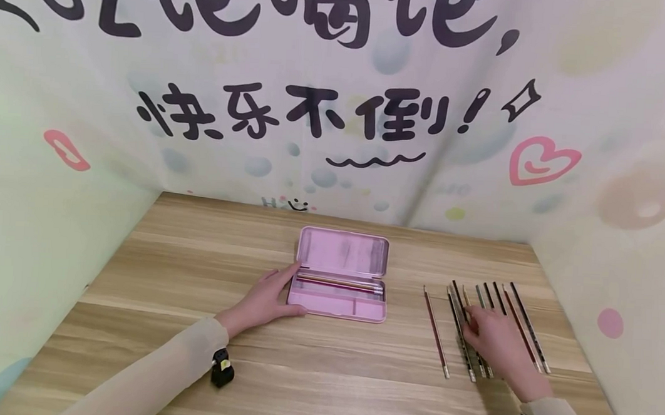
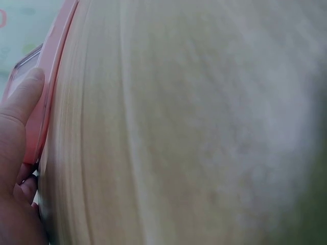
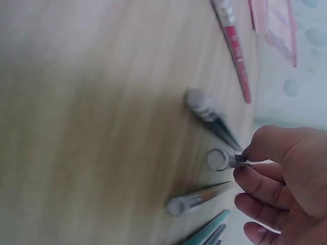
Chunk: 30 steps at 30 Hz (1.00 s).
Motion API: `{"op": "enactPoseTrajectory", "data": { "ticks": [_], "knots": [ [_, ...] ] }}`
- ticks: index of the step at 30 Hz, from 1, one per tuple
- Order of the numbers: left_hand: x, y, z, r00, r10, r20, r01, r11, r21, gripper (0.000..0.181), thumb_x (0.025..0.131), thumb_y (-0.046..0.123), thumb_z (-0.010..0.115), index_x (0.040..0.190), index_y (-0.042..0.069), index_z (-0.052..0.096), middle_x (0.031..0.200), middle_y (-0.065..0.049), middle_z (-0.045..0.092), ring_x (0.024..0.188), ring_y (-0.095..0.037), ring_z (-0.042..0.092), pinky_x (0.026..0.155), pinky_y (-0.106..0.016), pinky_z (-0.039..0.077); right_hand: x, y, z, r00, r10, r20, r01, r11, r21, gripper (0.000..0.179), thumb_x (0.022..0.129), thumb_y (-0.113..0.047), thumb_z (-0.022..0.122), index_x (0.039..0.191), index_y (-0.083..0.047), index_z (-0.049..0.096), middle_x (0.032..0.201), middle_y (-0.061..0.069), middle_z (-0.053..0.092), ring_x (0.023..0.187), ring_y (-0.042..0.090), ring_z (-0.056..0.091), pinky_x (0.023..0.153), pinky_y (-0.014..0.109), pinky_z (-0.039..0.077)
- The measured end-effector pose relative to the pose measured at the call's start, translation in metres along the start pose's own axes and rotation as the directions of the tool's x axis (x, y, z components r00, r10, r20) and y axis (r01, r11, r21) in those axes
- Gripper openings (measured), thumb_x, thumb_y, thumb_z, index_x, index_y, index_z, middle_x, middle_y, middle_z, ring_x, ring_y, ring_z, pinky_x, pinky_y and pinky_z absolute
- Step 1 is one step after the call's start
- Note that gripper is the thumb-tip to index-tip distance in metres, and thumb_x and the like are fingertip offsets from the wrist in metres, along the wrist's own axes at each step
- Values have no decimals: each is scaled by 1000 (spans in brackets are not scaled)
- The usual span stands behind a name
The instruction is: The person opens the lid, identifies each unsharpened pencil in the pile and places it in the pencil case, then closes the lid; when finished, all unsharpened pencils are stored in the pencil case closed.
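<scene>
A pink pencil case (image 1: 322,304) lies on the table with its lid (image 1: 341,252) raised at the back. Red and gold pencils (image 1: 336,284) lie in its rear compartment. My left hand (image 1: 260,301) holds the case by its left end, the thumb on the front wall and the fingers along the side. Over at the right, my right hand (image 1: 497,338) pinches a dark pencil (image 3: 218,159) between thumb and index finger, its white eraser end towards the wrist camera. A tan pencil (image 3: 202,198) and a dark green one (image 3: 212,120) lie on either side of it.
A red pencil (image 1: 436,332) lies apart, left of the row. Several more pencils, including a black one (image 1: 529,324), lie side by side on the right. The wooden table (image 1: 346,371) ends at a printed curtain (image 1: 244,165) at the back and sides.
</scene>
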State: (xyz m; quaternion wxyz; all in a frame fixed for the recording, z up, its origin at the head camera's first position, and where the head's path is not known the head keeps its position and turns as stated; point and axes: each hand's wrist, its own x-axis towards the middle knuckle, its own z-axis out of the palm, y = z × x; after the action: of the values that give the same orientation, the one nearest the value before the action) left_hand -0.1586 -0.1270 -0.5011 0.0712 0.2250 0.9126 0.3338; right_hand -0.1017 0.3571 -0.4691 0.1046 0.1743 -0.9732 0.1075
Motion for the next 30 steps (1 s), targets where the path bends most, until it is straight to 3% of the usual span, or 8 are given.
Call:
{"op": "enactPoseTrajectory", "data": {
  "ticks": [5,13,18,20,27,30],
  "knots": [
    [1,1,0,1000,7,-1,-7,1000,2,103,88,45,83,163,1,28,162,-23,40,149,-38,41,129,-55,18,6,-7,-9,1000,-2,0,2,1000,11,32,83,1,77,114,10,70,69,-7,58,64,9,49,56,28,47],
    [1,1,-1,1000,9,1,-9,1000,2,103,88,45,83,163,1,28,161,-23,41,147,-38,43,129,-55,19,20,-23,-20,1000,-25,2,25,999,-39,26,85,-3,78,110,2,74,78,-4,68,80,27,65,80,53,57],
    [1,1,0,1000,14,0,-14,1000,12,104,88,46,83,163,1,28,161,-24,42,147,-39,43,128,-56,20,32,-37,-25,998,-60,17,60,998,-17,21,86,-5,80,106,-6,74,81,-8,69,81,23,64,78,48,55],
    [1,0,0,1000,14,-1,-14,1000,10,105,87,46,84,164,1,27,161,-24,42,147,-39,43,128,-55,20,38,-43,-26,998,-65,23,65,998,4,21,86,-5,80,106,-8,73,81,-9,68,82,22,61,70,43,51],
    [1,-1,1,1000,10,2,-10,1000,6,105,87,45,84,164,2,26,163,-22,40,148,-37,42,129,-54,18,62,-65,-24,990,-135,43,133,990,36,23,86,-5,83,105,-12,73,82,-11,69,90,24,62,86,56,52],
    [1,-2,2,1000,17,-2,-17,1000,5,105,88,45,83,164,1,27,162,-22,40,148,-38,42,129,-54,18,72,-75,-20,984,-172,56,170,985,39,22,86,-6,83,105,-11,73,82,-9,68,90,23,61,88,55,52]
  ]
}}
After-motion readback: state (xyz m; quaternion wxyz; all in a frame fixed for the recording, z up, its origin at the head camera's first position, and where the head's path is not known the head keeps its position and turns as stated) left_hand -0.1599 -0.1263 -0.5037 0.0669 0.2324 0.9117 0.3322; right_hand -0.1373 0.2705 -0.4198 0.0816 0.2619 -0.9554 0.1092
